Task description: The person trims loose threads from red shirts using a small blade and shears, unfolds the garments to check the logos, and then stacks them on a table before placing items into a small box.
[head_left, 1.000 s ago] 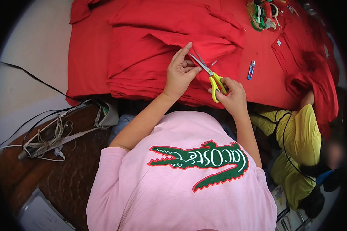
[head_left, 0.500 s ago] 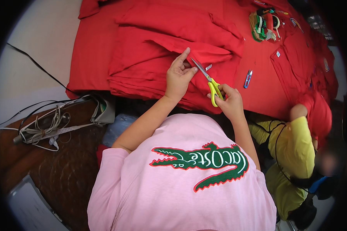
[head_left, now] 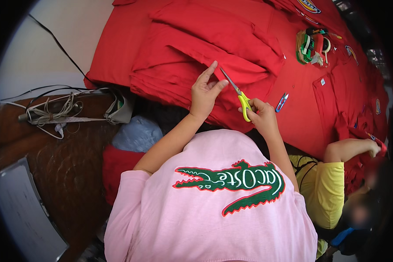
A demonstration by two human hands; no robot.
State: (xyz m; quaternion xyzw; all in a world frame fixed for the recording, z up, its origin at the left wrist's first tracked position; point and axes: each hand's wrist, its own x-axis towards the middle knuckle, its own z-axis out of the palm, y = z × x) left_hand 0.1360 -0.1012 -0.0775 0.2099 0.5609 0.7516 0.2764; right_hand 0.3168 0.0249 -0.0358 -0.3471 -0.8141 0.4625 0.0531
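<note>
Yellow-handled scissors (head_left: 244, 105) are in my right hand (head_left: 263, 116), whose fingers go round the handle loops. Their blades look closed together and point up and left, toward my left hand (head_left: 205, 91). That hand is open over the cloth, its fingers stretched out and the thumb apart. Red fabric shows between thumb and fingers; whether they touch it I cannot tell. Beneath both hands lies a layered pile of red garments (head_left: 183, 56) with a raised fold beyond my left fingertips.
Blue thread snips (head_left: 282, 102) lie right of my right hand. Farther off stands a small container (head_left: 305, 47) of tools and tape. A co-worker in a yellow sleeve (head_left: 329, 192) handles red cloth at the right. Bundled cables (head_left: 59, 109) and a blue plastic bag (head_left: 137, 134) are at left.
My left thumb has moved away from the scissors' tip. The small pale tag beside the blades no longer shows. The co-worker's arm now stretches out to the right. The whole view has shifted slightly.
</note>
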